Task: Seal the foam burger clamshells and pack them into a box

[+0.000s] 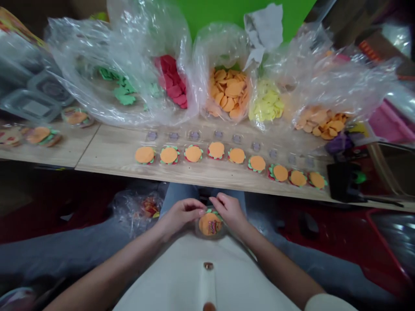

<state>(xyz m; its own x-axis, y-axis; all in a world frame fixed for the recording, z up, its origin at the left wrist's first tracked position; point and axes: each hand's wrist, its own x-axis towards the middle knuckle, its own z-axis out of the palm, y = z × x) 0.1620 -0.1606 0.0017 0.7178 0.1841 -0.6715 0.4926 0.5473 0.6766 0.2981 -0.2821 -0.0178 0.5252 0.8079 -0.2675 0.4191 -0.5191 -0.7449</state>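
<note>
Close to my lap I hold a small clear plastic box (210, 224) with a toy burger inside. An orange bun piece with a dark printed mark shows through it, and green frill edges it at the top. My left hand (189, 211) pinches the box's upper left side, fingers bent. My right hand (228, 211) closes on its upper right edge, and its fingertips are partly hidden. Ahead on the wooden table (106, 149) stands a row of several open clear boxes, each with a burger such as this one (193, 153) and its lid turned back.
Behind the row lean plastic bags of green pieces (125, 90), red pieces (174, 84), orange ovals (228, 90), yellow pieces (267, 103) and light orange pieces (322, 123). Boxed burgers (43, 135) and clear containers (30, 106) sit left. A black object (342, 181) stands at right.
</note>
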